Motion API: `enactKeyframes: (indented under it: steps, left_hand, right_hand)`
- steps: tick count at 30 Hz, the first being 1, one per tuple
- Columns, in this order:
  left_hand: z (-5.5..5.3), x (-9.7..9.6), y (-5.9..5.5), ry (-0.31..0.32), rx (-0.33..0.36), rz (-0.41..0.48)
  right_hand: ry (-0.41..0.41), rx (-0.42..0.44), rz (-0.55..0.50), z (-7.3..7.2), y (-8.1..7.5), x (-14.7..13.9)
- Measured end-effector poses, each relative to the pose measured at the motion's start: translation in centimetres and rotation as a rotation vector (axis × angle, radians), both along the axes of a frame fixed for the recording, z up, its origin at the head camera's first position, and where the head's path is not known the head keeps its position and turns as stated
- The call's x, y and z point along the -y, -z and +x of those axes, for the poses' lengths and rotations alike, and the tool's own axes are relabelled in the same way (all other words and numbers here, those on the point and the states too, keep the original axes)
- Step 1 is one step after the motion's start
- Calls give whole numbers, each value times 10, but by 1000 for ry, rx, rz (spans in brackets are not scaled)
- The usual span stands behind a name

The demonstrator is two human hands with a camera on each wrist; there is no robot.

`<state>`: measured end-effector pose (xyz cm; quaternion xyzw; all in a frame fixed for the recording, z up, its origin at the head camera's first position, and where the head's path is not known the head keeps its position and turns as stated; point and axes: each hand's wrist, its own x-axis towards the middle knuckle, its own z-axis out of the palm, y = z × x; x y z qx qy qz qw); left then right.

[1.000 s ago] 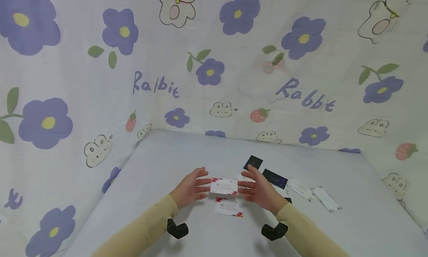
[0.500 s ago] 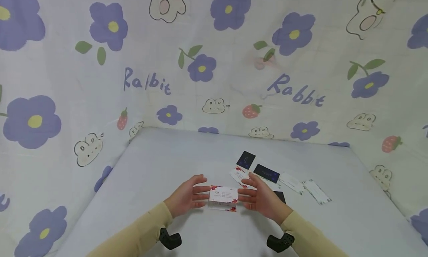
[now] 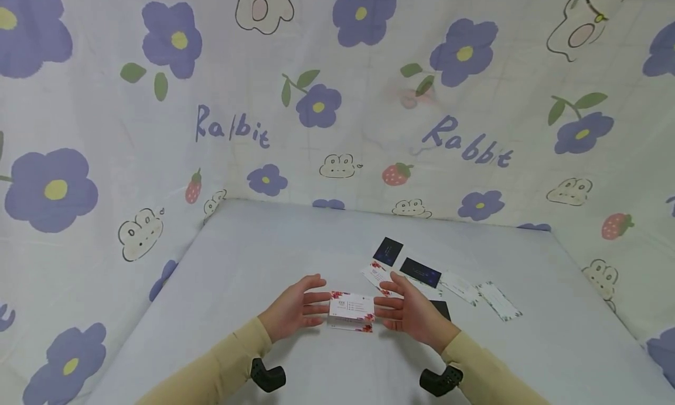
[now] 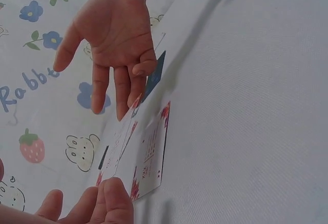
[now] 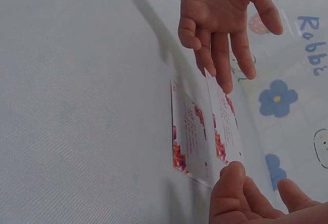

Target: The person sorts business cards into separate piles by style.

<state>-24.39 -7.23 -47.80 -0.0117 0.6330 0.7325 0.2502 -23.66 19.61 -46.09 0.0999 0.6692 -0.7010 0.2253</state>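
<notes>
A white card with red flower corners (image 3: pixel 351 307) hangs between both hands, held level just above a matching card (image 3: pixel 352 327) that lies on the grey table (image 3: pixel 274 247). My left hand (image 3: pixel 296 308) touches its left short edge with straight fingertips. My right hand (image 3: pixel 410 312) presses the right short edge the same way. Both thumbs stand up, away from the card. In the left wrist view the held card (image 4: pixel 122 138) tilts over the lying card (image 4: pixel 152 155). The right wrist view shows the held card (image 5: pixel 225 124) beside the lying card (image 5: pixel 189 137), with the left hand (image 5: pixel 220 24) beyond.
More cards lie scattered behind and right of my right hand: dark ones (image 3: pixel 387 251) (image 3: pixel 419 272) (image 3: pixel 440 308) and white ones (image 3: pixel 377 274) (image 3: pixel 460 288) (image 3: pixel 498 301). Flower-print cloth (image 3: pixel 337 100) walls the table at the back and both sides.
Both hands have come down and nearer with the card, so it now almost covers the card on the table. In the last half second nothing has shifted.
</notes>
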Motion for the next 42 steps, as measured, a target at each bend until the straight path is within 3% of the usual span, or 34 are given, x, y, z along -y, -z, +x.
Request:
enactKeyframes:
  steps: [12, 30, 42]
  left_hand:
    - [0, 2, 6, -3, 14, -12]
    - [3, 1, 15, 10, 30, -67]
    - [2, -2, 17, 0, 48, -61]
  right_hand:
    - [-4, -2, 21, -4, 5, 6]
    - [-27, 21, 28, 0, 15, 4]
    - [-60, -18, 21, 6, 16, 1]
